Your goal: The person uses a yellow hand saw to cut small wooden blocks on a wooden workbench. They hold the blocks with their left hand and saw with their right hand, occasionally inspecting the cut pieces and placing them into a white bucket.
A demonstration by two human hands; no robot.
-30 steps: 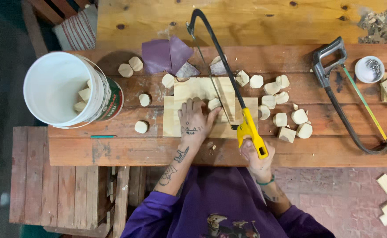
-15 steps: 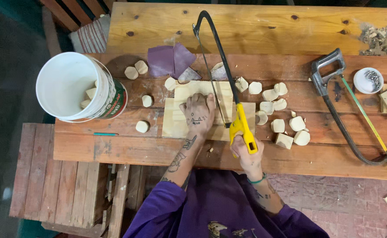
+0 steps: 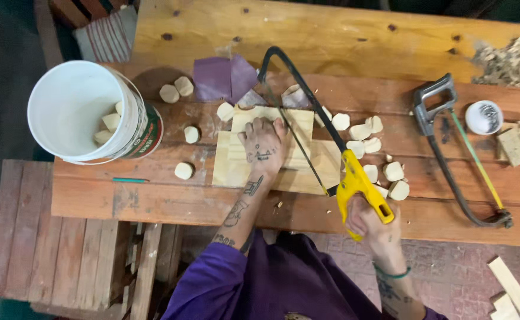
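Risk: left hand (image 3: 264,144) pressed flat, fingers spread, on pale wood panel (image 3: 272,155), fingertips just beside blade of hacksaw (image 3: 325,145); blade jump or panel shift would bring teeth onto fingers. Panel unclamped, held by palm only, near front edge of workbench (image 3: 153,195). Right hand (image 3: 368,218) closed around yellow saw handle, wrist bent, forearm past front edge. Loose cut wood pieces (image 3: 384,172) crowd blade path on right; could snag. White bucket (image 3: 88,112) at left edge, part overhanging; tip hazard. Second hacksaw (image 3: 455,148) idle toward right end.
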